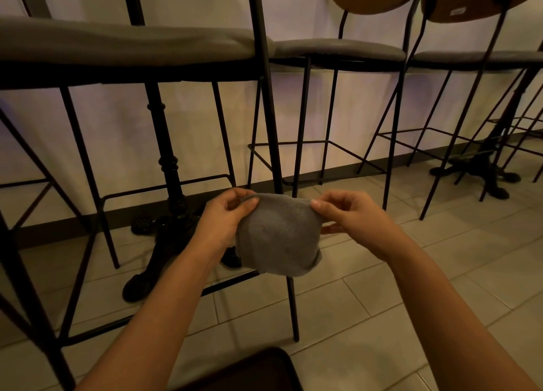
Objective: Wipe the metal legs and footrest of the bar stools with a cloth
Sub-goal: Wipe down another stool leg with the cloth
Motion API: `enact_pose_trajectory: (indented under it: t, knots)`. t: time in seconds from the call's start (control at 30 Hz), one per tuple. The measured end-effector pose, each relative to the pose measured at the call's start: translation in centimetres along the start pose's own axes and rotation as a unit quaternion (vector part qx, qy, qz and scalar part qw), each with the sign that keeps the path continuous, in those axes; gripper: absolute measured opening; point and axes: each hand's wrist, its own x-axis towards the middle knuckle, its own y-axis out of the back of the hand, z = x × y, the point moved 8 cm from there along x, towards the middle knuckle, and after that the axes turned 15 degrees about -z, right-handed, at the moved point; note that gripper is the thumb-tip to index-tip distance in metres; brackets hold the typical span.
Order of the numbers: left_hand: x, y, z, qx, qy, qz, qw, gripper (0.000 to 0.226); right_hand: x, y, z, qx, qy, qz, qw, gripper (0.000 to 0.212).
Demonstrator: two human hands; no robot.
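You are seeing one grey cloth (277, 235) at six o'clock, two hands, three grey-seated bar stools along twelve o'clock, and two black pedestal table bases at nine and three o'clock.

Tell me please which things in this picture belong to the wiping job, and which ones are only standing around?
Belong to the job:
grey cloth, pinched at its top edge by the left hand and the right hand
bar stool leg behind the cloth
footrest of the next stool

Only standing around:
table pedestal
seat cushion
tiled floor
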Motion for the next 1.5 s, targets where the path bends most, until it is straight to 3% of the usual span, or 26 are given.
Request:
enact_pose_trajectory:
  t: [0.1, 0.27, 0.37, 0.5, 0.63, 0.73, 0.87, 1.0, 1.13, 1.27, 1.4, 1.5]
  knots:
    - [0.0, 0.1, 0.0, 0.013, -0.002, -0.002, 1.000, 0.015, 0.0, 0.3, -0.5, -0.008, 0.011, 0.020, 1.000, 0.009]
    - [0.2, -0.1, 0.5, -0.026, -0.014, 0.006, 1.000, 0.009, -0.2, 1.1, -0.7, 0.028, 0.032, 0.131, 0.990, 0.012]
    - [0.6, 0.1, 0.7, -0.062, -0.015, 0.019, 0.998, 0.020, -0.1, 0.6, 0.7, 0.149, -0.007, 0.095, 0.984, 0.033]
    - [1.4, 0.1, 1.3, -0.025, -0.025, 0.041, 0.999, 0.026, -0.4, -1.1, 2.1, 0.203, -0.074, -0.035, 0.976, 0.030]
    - [2.6, -0.9, 2.1, 0.012, -0.036, 0.052, 0.998, 0.029, -0.3, -0.5, 2.3, 0.293, -0.045, 0.004, 0.955, 0.010]
    - [3.5, -1.1, 2.9, 0.025, -0.053, 0.077, 0.995, 0.029, 0.0, 0.5, 2.6, 0.371, -0.019, 0.070, 0.926, 0.007]
    - [4.0, -0.8, 4.7, 0.085, -0.117, 0.105, 0.984, 0.033, 0.1, 2.9, 3.1, 0.316, -0.037, 0.184, 0.930, 0.010]
    - [4.7, -1.1, 5.5, 0.101, -0.143, 0.076, 0.982, 0.040, 1.2, 4.3, 2.1, 0.140, -0.053, 0.284, 0.947, 0.011]
    - [5.9, -1.2, 6.0, 0.098, -0.144, 0.053, 0.983, 0.043, 5.0, 1.7, 0.0, 0.017, -0.025, 0.253, 0.967, 0.016]
    - [6.3, -1.2, 5.8, 0.096, -0.147, 0.053, 0.983, 0.042, 7.4, -1.1, -0.2, -0.006, 0.027, 0.189, 0.982, 0.030]
    - [7.0, -0.8, 5.6, 0.097, -0.149, 0.058, 0.982, 0.041, 7.2, -0.7, 0.7, -0.045, 0.036, 0.223, 0.973, 0.042]
    - [7.5, -1.0, 5.3, 0.090, -0.150, 0.064, 0.983, 0.042, 7.5, -0.7, 1.2, -0.040, 0.052, 0.253, 0.965, 0.036]
